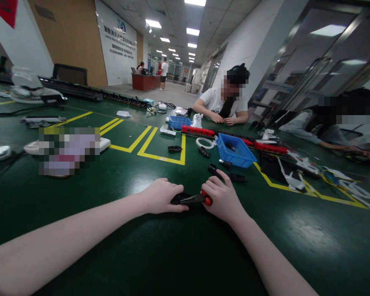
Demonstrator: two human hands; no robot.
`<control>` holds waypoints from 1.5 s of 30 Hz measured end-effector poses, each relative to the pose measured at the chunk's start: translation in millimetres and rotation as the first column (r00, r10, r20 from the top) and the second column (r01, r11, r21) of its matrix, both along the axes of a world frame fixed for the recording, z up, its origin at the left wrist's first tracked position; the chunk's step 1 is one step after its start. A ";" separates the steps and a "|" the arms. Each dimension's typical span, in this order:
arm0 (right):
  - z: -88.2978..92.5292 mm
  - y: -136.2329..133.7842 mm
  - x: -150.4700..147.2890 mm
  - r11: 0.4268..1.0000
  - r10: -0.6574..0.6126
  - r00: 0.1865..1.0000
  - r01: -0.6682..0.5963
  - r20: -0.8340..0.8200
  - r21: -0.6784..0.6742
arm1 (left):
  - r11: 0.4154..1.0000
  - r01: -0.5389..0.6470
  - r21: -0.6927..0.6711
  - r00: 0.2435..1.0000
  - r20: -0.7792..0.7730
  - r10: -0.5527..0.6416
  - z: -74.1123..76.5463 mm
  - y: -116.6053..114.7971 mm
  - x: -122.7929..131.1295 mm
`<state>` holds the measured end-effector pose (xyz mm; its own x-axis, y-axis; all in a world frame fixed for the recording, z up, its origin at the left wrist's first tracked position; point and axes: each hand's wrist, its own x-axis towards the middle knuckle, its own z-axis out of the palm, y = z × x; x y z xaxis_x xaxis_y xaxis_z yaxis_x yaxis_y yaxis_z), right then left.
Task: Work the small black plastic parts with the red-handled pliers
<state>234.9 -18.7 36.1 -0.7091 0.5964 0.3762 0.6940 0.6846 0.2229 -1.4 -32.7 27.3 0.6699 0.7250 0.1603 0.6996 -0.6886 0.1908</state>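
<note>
My left hand (165,196) is closed on a small black part (178,199) just above the green table (120,238). Scissors (193,199) with red handles are in my right hand (220,195), whose fingers are wrapped round them. The blades point left and overlap the black part. Beyond my right hand lie a black piece (214,169) and another dark piece (239,178). A further black part (174,149) sits inside a yellow taped outline.
A blue bin (236,150) stands beyond my right hand, with a white ring (205,143) beside it. A smaller blue bin (179,122) is farther back. Wires and white scraps (296,181) lie right. A person (223,100) sits across the table.
</note>
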 end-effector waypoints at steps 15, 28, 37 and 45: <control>3.8 -1.3 1.8 0.986 -0.012 1.000 0.013 0.008 -0.166 | 1.000 0.002 -0.015 1.000 -0.006 -0.002 3.6 -1.3 0.3; 0.4 -5.1 6.3 0.988 0.072 0.995 -0.080 -0.063 -0.132 | 1.000 0.006 -0.001 0.999 -0.033 -0.006 3.6 -1.1 -0.2; -6.4 -3.9 7.7 0.994 0.098 0.987 -0.103 -0.126 -0.038 | 1.000 0.002 -0.015 1.000 -0.007 -0.002 3.7 -1.1 -1.4; -4.0 -8.0 -1.3 0.990 0.138 0.977 -0.139 -0.164 0.005 | 1.000 0.007 -0.005 1.000 0.009 -0.007 1.6 0.0 -0.3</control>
